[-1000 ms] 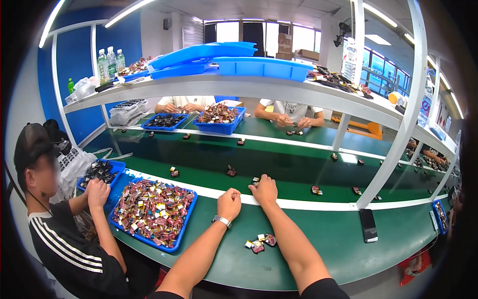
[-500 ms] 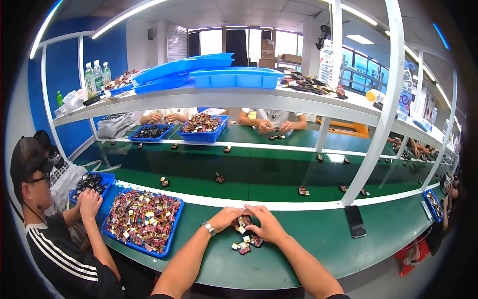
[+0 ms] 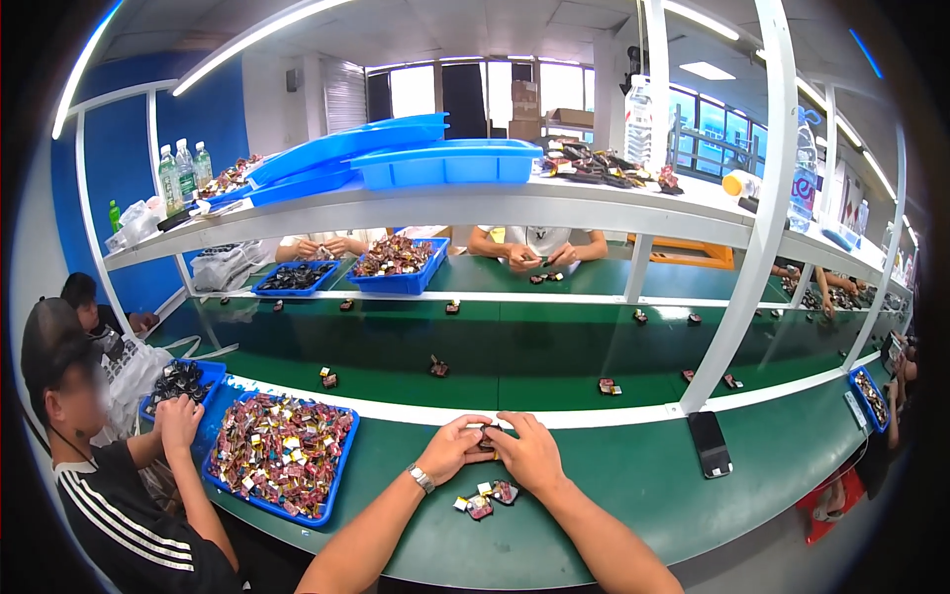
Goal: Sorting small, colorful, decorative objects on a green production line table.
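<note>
One shared grip

Bare right hand (image 3: 531, 457), a second ago at the long white strip (image 3: 633, 409), now pinches a small dark-red part (image 3: 486, 444) with bare left hand (image 3: 448, 451), lower centre of frame; pickup appears complete.

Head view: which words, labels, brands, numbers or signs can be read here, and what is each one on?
No wording is copied here; these lines tell where markings show.
Right-hand clear bottle: pinkish label, lettering not copied.
Middle clear bottle: markings too small to read.
Left-hand bottles: label print too small.
Shirt opposite: dark print, too small.
Loose parts and held part: any print too small.
</note>
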Tool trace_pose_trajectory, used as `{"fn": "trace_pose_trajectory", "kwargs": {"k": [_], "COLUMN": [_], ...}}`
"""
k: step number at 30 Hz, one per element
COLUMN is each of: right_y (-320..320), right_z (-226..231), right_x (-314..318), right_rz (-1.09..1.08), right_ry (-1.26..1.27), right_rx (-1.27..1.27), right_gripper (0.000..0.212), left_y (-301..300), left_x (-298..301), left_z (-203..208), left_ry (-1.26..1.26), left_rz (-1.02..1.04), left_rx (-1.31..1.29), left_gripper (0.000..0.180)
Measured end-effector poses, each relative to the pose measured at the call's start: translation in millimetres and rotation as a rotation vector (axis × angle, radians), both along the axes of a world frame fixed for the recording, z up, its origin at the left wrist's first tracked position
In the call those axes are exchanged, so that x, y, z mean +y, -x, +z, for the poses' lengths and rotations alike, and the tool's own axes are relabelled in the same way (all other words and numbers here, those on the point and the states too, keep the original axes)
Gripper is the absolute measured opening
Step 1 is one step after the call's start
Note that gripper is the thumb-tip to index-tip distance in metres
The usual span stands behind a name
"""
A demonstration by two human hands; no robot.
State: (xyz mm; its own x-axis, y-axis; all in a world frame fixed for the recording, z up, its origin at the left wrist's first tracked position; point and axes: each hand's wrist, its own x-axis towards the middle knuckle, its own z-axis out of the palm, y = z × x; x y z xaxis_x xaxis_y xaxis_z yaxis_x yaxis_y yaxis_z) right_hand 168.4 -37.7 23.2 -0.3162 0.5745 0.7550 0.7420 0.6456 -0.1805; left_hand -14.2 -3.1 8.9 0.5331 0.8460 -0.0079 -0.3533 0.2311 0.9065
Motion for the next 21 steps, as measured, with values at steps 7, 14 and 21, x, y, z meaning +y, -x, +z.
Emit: {"fn": "trace_pose_trajectory", "kwargs": {"k": [7, 14, 21], "right_y": [0.2, -12.5, -9.7], "right_z": [0.1, -5.5, -4.9], "right_x": [7.7, 10.3, 8.2], "right_rz": [0.123, 0.124, 0.123], "right_ry": [0.080, 0.181, 0.261], "right_rx": [0.013, 0.099, 0.205], "right_gripper": [0.017, 0.013, 0.009], "left_y": [-3.5, -4.0, 3.6], "left_x": [5.5, 4.8, 6.3], "left_z": [-7.2, -7.8, -3.7], "left_ry": [-0.003, -0.021, -0.051], "left_rz": [0.026, 0.008, -0.153], "left_rx": [0.074, 0.104, -0.025], "left_gripper": [0.025, 0.026, 0.037]}}
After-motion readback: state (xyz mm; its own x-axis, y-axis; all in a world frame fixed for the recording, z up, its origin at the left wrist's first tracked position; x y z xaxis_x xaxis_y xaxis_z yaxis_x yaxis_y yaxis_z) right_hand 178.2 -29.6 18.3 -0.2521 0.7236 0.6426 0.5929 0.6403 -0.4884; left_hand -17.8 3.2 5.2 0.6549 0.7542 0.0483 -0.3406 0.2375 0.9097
